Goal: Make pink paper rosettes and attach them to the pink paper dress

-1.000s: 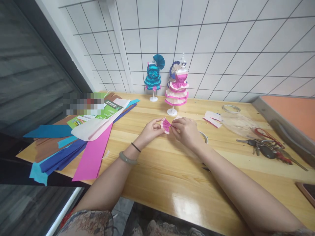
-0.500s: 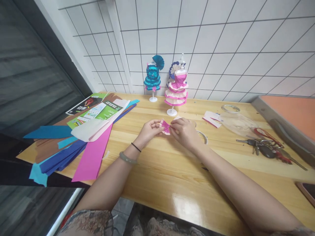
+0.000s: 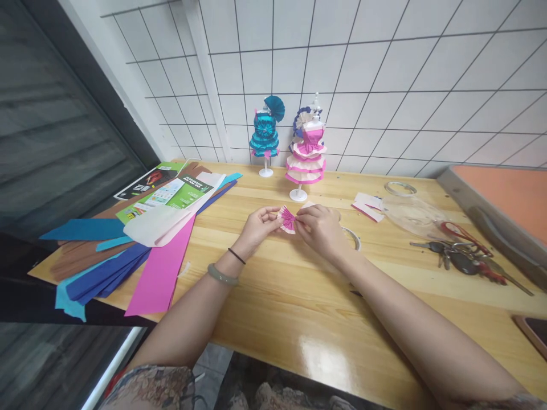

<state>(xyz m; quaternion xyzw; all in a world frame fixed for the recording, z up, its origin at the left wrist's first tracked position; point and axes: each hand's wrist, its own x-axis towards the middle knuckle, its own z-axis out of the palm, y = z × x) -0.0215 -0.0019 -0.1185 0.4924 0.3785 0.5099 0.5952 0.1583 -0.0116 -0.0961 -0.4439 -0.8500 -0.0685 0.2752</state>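
Fan (image 3: 288,220): pink, pale-edged, pleats spread, held up over tabletop (image 3: 273,302). Left hand (image 3: 255,226): pinching spread edge, forearm slanting in from lower left. Pink dress (image 3: 306,165) beyond fan. Right hand (image 3: 323,229): fingertips gripping gathered end, knuckles up, forearm from lower right. Ring (image 3: 357,241) just beside.

The pleated fan (image 3: 287,220) is magenta with a whitish rim, and the left-hand dress form (image 3: 265,134) is teal with pink trim.
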